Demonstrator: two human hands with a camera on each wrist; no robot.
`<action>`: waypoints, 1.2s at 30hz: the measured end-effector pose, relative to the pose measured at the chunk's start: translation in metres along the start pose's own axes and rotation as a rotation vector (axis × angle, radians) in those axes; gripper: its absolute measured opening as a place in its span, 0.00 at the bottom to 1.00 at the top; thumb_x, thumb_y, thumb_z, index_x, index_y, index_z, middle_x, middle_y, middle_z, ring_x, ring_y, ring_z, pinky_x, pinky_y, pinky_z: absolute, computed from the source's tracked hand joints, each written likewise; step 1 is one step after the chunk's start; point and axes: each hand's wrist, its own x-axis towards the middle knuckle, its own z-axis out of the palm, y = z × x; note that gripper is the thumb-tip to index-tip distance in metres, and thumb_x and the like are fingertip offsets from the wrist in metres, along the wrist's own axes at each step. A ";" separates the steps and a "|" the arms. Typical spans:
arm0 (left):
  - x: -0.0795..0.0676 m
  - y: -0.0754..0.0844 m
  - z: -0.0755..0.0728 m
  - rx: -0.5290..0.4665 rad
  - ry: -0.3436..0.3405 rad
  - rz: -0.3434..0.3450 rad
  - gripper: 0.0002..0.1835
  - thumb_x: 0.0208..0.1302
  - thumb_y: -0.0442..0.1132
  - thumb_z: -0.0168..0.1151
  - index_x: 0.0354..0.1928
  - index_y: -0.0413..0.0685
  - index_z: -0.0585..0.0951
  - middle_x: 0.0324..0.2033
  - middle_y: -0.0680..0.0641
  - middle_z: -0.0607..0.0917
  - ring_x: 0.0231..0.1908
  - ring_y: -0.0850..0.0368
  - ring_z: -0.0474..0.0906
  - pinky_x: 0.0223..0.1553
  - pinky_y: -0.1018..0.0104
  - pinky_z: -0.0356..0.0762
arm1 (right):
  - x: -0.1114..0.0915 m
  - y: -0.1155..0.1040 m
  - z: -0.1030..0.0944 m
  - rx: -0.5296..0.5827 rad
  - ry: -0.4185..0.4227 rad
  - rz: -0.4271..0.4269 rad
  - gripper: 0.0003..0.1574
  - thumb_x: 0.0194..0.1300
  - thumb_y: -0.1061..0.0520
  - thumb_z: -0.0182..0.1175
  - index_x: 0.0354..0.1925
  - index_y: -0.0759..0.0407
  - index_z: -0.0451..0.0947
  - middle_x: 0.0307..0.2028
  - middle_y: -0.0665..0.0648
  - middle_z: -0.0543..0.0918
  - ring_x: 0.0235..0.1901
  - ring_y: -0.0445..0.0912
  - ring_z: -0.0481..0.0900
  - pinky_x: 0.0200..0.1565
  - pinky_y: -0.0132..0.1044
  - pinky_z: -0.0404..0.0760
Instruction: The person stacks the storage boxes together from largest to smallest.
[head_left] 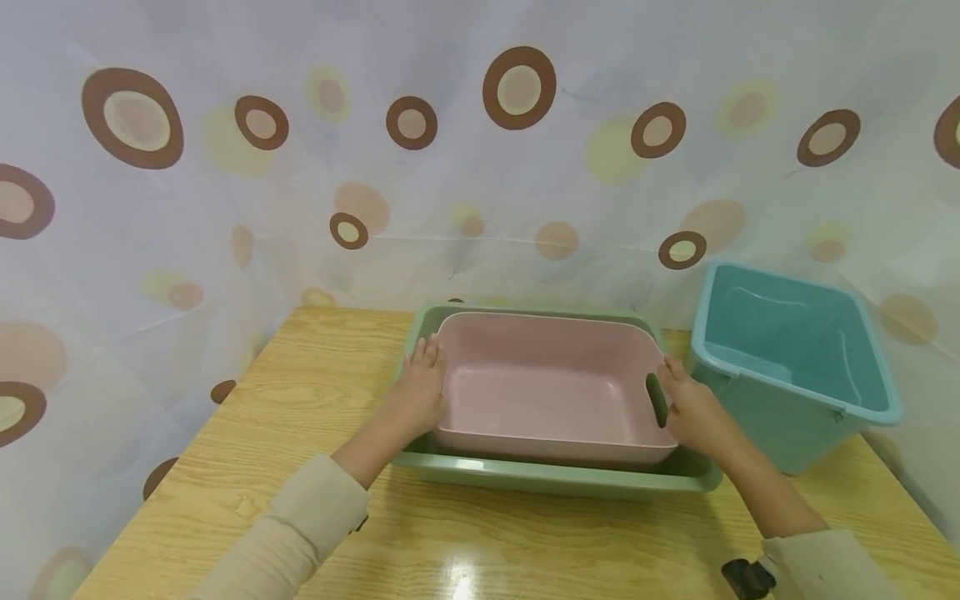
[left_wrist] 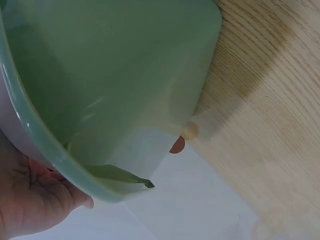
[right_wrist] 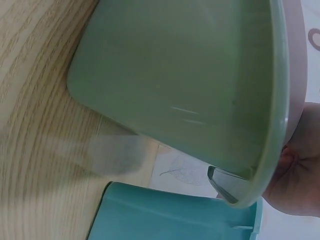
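Both hands (head_left: pixel 420 392) (head_left: pixel 693 412) grip a pink bin (head_left: pixel 536 404) by its ends inside a green tub (head_left: pixel 555 482).

Table (head_left: pixel 277 467), 1: I am seeing it bearing 3 containers. Outer tub (head_left: pixel 558 477), 1: standing on the table, toward the rear. Inner tub (head_left: pixel 525 400), 1: nesting in the outer tub. Tall bin (head_left: pixel 780 417), 1: standing on the table, to the right of the outer tub and near it. Sheet (head_left: pixel 450 183), 1: hanging behind the table and along its left and right sides. Hands, 2: I am finding the left hand (head_left: pixel 422 390) resting at the inner tub's left end, the right hand (head_left: pixel 693 408) at its right end, between inner tub and tall bin.
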 end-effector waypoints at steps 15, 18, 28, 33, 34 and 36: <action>0.006 0.000 0.002 -0.018 0.007 0.012 0.31 0.56 0.27 0.44 0.64 0.24 0.56 0.67 0.30 0.51 0.68 0.34 0.44 0.67 0.43 0.45 | 0.003 0.004 0.001 -0.020 0.048 -0.043 0.33 0.48 0.79 0.41 0.56 0.87 0.57 0.58 0.86 0.55 0.16 0.43 0.51 0.18 0.32 0.54; 0.007 0.000 0.003 -0.018 0.015 0.017 0.31 0.56 0.27 0.44 0.63 0.23 0.57 0.67 0.29 0.52 0.68 0.34 0.45 0.67 0.43 0.46 | 0.003 0.004 0.001 -0.014 0.043 -0.038 0.33 0.48 0.79 0.41 0.56 0.87 0.56 0.58 0.86 0.55 0.15 0.42 0.50 0.18 0.32 0.55; 0.010 -0.002 0.007 -0.028 0.010 0.004 0.30 0.57 0.27 0.44 0.63 0.24 0.57 0.67 0.30 0.53 0.68 0.34 0.46 0.67 0.44 0.47 | 0.006 0.006 0.004 0.007 0.029 -0.030 0.34 0.48 0.79 0.41 0.57 0.87 0.56 0.59 0.85 0.54 0.15 0.42 0.53 0.19 0.33 0.56; 0.009 -0.005 0.008 -0.029 0.001 -0.028 0.29 0.57 0.26 0.42 0.63 0.24 0.58 0.67 0.30 0.53 0.68 0.35 0.46 0.67 0.44 0.47 | 0.011 0.006 0.010 0.020 0.006 -0.026 0.33 0.50 0.78 0.40 0.58 0.86 0.56 0.60 0.84 0.53 0.14 0.43 0.57 0.19 0.34 0.57; 0.008 -0.006 0.008 -0.030 -0.001 -0.034 0.29 0.57 0.26 0.42 0.63 0.24 0.58 0.67 0.30 0.53 0.68 0.35 0.46 0.67 0.44 0.47 | 0.012 0.006 0.011 0.017 0.008 -0.029 0.33 0.50 0.77 0.40 0.58 0.86 0.56 0.60 0.84 0.54 0.14 0.44 0.59 0.20 0.34 0.58; 0.008 -0.007 0.009 -0.038 -0.012 -0.041 0.29 0.57 0.25 0.42 0.63 0.24 0.57 0.67 0.30 0.52 0.68 0.35 0.45 0.67 0.44 0.46 | 0.012 0.006 0.012 0.005 0.013 -0.030 0.33 0.50 0.77 0.40 0.57 0.86 0.56 0.59 0.84 0.55 0.15 0.47 0.64 0.21 0.35 0.59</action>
